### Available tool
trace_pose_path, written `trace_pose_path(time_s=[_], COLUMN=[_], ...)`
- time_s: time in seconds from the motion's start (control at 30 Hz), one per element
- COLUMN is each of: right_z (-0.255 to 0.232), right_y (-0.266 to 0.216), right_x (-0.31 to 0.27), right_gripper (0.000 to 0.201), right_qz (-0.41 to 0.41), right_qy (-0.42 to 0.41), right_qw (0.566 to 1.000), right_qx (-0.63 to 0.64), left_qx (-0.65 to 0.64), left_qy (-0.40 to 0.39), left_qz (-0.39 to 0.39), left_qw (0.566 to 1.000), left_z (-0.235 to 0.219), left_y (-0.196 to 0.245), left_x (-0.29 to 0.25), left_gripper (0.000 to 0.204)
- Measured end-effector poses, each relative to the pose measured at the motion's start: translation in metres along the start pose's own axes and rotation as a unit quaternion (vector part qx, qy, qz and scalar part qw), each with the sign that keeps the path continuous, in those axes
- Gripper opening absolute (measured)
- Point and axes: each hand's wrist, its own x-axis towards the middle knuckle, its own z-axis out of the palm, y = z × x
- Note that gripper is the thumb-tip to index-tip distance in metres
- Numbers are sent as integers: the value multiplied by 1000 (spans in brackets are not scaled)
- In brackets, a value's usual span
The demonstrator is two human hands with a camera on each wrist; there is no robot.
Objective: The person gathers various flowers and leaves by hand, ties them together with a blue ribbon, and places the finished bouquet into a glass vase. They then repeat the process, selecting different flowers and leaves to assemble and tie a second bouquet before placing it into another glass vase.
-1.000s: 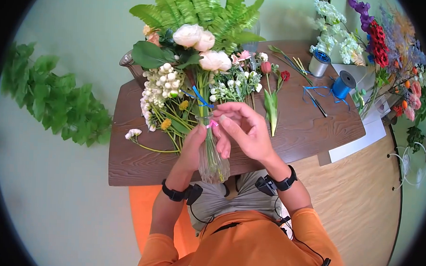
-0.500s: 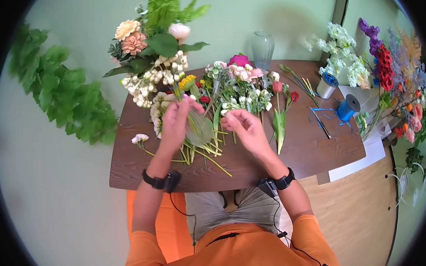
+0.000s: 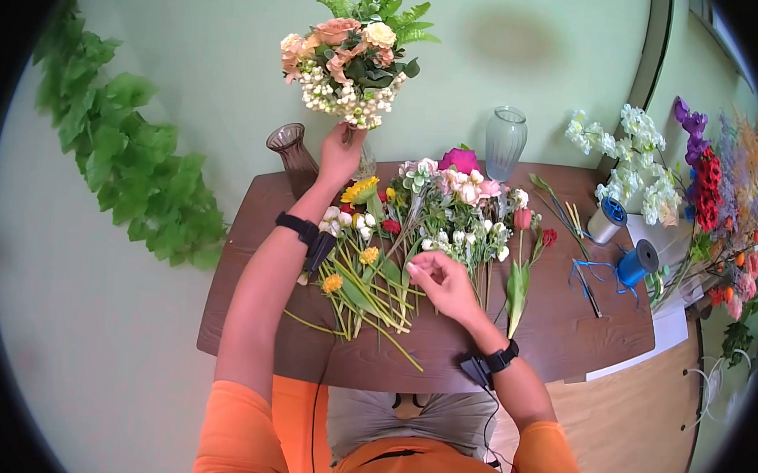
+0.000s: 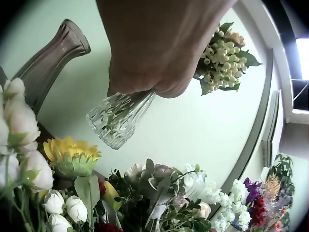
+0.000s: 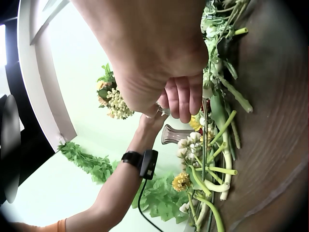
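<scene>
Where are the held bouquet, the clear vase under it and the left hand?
Bouquet (image 3: 350, 66): head view, the middle of its flower cluster.
Clear vase (image 4: 119, 121): left wrist view, the glass wall outside the grip.
Left hand (image 3: 342, 156): head view, the middle of the hand.

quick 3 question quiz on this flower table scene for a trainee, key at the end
1. Which hand grips the clear vase bearing the bouquet? a) right hand b) left hand c) neither
2. True or false: in the head view, the blue spool is right of the tulip.
3. Fill in: in the head view, the brown vase is to the ____ of the gripping hand.

Key: 1 b; 2 true; 3 left
</scene>
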Motion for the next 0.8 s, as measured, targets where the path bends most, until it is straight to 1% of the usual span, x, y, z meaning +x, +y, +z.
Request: trace_pose_path(time_s=[0.07,0.13,0.17,0.2,0.27,0.3,0.33,0.4,0.43,0.47,0.53,0.67,0.73,0.77,0.8], right_z=[-2,-5,-4,-3,-3,-3,-3,-4,-4,-4,-4,-5,-5,-4,-4], right_y=[1,-3,-2,-4,-9,-8,-7,-7,-9,-9,-10,-11,-11,-11,-11], right_x=[-2,-5,-4,-5,-5,-5,-4,-4,-3,-3,-3,-2,-2,-2,-2], right_gripper=[23,21,22,22,22,23,23,23,23,23,23,24,24,24,24], right_qz=[-9,9,1,2,4,7,8,2,1,3,3,11,14,13,16], right_qy=[8,-19,-14,-13,-20,-21,-20,-23,-27,-26,-24,-26,-25,-25,-25], right_qw=[1000,998,998,998,996,996,996,996,996,996,996,995,995,995,995], right_qx=[-5,-61,-58,-58,-86,-84,-86,-91,-90,-89,-88,-95,-96,-96,-98], left_qx=[-6,52,67,66,17,21,19,5,32,33,35,10,23,22,29], left_qy=[13,17,-2,-3,15,1,0,24,29,28,23,22,-37,-37,-35], left_qz=[8,-41,-73,-73,-77,-94,-95,-75,-67,-68,-106,-113,-189,-188,-170], left_qw=[1000,998,995,995,997,995,995,997,997,997,993,993,981,981,984], left_z=[15,27,30,34,44,44,47,51,52,53,56,59,57,58,60], left_y=[-25,-47,-55,-64,-82,-91,-97,-109,-112,-115,-121,-119,-119,-123,-126], left_x=[14,22,24,24,23,23,22,17,15,13,7,0,-2,-2,-3], left_gripper=[22,25,25,25,25,24,24,26,26,26,26,26,29,29,29])
